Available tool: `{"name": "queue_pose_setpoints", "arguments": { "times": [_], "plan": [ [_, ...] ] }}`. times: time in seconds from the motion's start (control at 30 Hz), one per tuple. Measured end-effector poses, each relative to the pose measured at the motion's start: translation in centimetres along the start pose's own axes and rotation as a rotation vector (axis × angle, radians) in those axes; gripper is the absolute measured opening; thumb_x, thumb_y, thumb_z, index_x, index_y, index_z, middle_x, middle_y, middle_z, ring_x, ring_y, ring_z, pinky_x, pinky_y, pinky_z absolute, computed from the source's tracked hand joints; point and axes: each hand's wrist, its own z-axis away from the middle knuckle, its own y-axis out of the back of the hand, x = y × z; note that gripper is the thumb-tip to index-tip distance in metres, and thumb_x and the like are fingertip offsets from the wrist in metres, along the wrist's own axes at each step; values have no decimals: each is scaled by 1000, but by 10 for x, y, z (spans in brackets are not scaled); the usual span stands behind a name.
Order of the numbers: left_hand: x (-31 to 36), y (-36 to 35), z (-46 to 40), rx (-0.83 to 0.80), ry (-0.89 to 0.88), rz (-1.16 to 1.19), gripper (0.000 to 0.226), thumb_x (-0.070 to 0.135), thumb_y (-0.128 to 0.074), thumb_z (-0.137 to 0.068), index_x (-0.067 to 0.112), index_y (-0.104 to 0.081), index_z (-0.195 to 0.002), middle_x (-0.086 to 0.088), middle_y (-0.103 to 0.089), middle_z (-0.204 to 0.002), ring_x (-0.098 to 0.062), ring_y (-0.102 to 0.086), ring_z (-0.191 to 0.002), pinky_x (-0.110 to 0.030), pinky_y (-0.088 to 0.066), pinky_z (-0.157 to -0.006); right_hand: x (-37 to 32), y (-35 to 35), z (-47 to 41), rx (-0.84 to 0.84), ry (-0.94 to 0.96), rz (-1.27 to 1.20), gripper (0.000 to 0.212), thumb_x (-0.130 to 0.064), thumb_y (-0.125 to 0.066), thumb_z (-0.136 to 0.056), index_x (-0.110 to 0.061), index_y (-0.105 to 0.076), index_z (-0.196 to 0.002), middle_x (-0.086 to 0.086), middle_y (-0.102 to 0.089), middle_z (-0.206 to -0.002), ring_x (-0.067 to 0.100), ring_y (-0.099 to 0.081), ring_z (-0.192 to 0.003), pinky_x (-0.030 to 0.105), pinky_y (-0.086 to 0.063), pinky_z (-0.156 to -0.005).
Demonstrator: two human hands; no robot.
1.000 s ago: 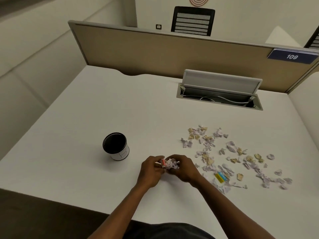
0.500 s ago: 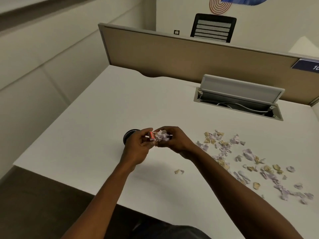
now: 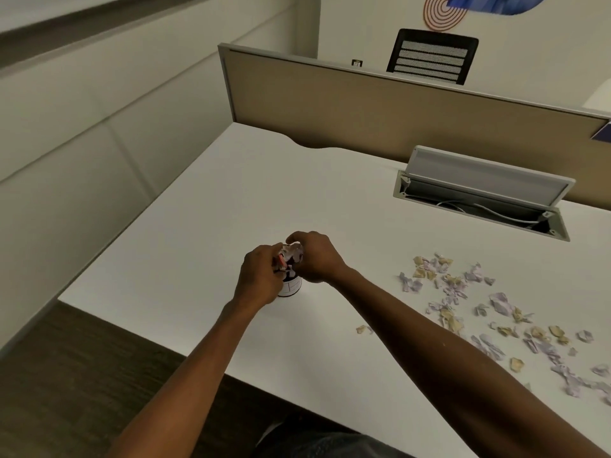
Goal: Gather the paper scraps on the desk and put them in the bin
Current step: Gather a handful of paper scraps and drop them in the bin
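Tabletop [image 3: 205, 226] of plain white laminate fills the view, backed by a tan fabric partition [image 3: 363, 107] with a grey flip-up cable hatch [image 3: 479, 190] set into the surface; a black mesh office chair [image 3: 431, 57] stands beyond. Loose lilac, white and tan paper scraps [image 3: 479, 309] lie scattered on the right side. Left hand [image 3: 261, 279] and right hand [image 3: 314, 259] each keep a pinching grip on a crumpled wad of gathered scraps [image 3: 292, 252], directly over the small white round bin [image 3: 291, 287].
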Motion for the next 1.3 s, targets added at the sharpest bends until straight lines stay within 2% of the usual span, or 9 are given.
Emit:
{"name": "queue_pose_setpoints", "arguments": {
  "times": [0.2, 0.43, 0.53, 0.6, 0.67, 0.77, 0.9, 1.1, 1.3],
  "plan": [
    [-9, -2, 1, 56, -52, 46, 51, -1, -76, -78, 14, -65, -125, -9, -71, -114, -28, -69, -100, -40, -59, -87, -3, -1, -2, -18, 23, 94, 62, -18, -79, -78, -15, -55, -135, 15, -60, -123, 29, -58, -114, 32, -48, -89],
    [-19, -3, 7, 134, -82, 122, 54, -5, -77, -79, 12, -64, -129, -9, -68, -123, -26, -69, -104, -25, -53, -84, -4, -2, 6, 21, 53, 15, 61, -14, -82, -76, -13, -59, -133, 13, -66, -125, 28, -62, -114, 38, -54, -96],
    [-13, -5, 15, 163, -153, 139, 50, -3, -74, -82, 13, -63, -128, -7, -67, -125, -22, -67, -109, -27, -55, -92, 6, 1, 14, 136, 29, -111, 47, -2, -71, -80, -11, -64, -125, 13, -68, -119, 25, -68, -104, 37, -57, -91],
    [-6, -13, 25, 173, -239, 147, 46, 1, -72, -84, 12, -63, -128, -4, -66, -127, -13, -63, -110, -15, -50, -94, 20, 2, 26, 240, -10, -171, 42, 4, -60, -82, -13, -67, -120, 8, -71, -112, 18, -70, -96, 31, -58, -87],
    [0, -29, 40, 98, -326, 181, 41, 7, -70, -87, 15, -64, -127, -1, -66, -124, -5, -62, -104, -5, -48, -87, 41, 0, 45, 336, -64, -206, 38, 2, -58, -84, -17, -70, -114, 1, -73, -106, 12, -70, -89, 22, -57, -81],
    [2, -63, 59, -103, -381, 162, 34, 17, -64, -92, 19, -66, -126, 3, -67, -121, -10, -64, -105, -21, -55, -88, 80, -7, 83, 419, -187, -245, 31, -5, -63, -85, -23, -72, -108, -7, -73, -99, 2, -69, -84, 19, -57, -75],
    [-9, -101, 59, -198, -274, 7, 38, 18, -59, -96, 19, -60, -134, 2, -56, -137, -16, -50, -128, -27, -45, -101, 133, -16, 145, 519, -413, -264, 24, -11, -70, -84, -24, -73, -104, -9, -74, -97, -5, -67, -79, 15, -52, -69],
    [-17, -126, 47, -227, -187, -125, 37, 9, -61, -93, 7, -60, -130, -12, -50, -138, -30, -41, -130, -34, -45, -99, 191, -3, 230, 694, -679, -34, 26, -12, -74, -83, -16, -71, -109, 5, -73, -106, 14, -67, -83, 22, -46, -72],
    [5, -157, 66, -270, -215, -71, 47, 15, -62, -94, 6, -54, -139, -8, -44, -139, -23, -35, -133, -24, -39, -102, 210, -12, 253, 498, -776, 43, 39, -12, -67, -86, -14, -65, -125, 11, -61, -133, 30, -63, -113, 39, -53, -93]
  ]
}}
